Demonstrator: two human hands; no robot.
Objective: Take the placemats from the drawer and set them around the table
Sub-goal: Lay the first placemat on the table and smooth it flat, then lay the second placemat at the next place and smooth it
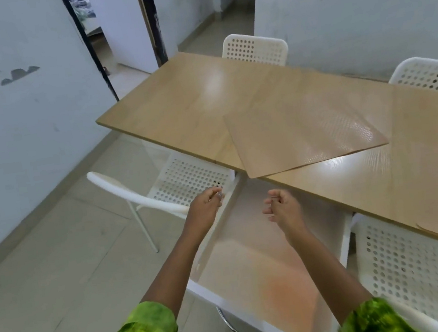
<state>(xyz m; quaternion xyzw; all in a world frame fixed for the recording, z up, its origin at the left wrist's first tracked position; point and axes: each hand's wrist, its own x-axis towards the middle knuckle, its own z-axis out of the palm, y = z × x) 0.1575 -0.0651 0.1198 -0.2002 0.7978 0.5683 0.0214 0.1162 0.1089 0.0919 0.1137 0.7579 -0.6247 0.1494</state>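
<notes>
The wooden table (190, 108) is carrying one placemat (306, 136) lying askew, overhanging the near edge, probably just dropped there. Below, the open white drawer (240, 247) is showing pale sheets. Both hands, left hand (208, 205) and right hand (281, 207), are hovering loosely curled, gripping nothing.

Single view only: head-worn wide-angle camera, no second view to overlap. Looks forward and steeply down from standing height. Faces table (190, 108) obliquely, from its long near edge toward far left corner. Close range: both forearms enter from bottom edge, left hand (207, 202) and right hand (281, 206) near frame centre. Open drawer (254, 267) directly below lens. Wide-angle bend visible on walls at frame edges. Doorway (119, 25) at top left, chairs (254, 48) beyond far table edge.
</notes>
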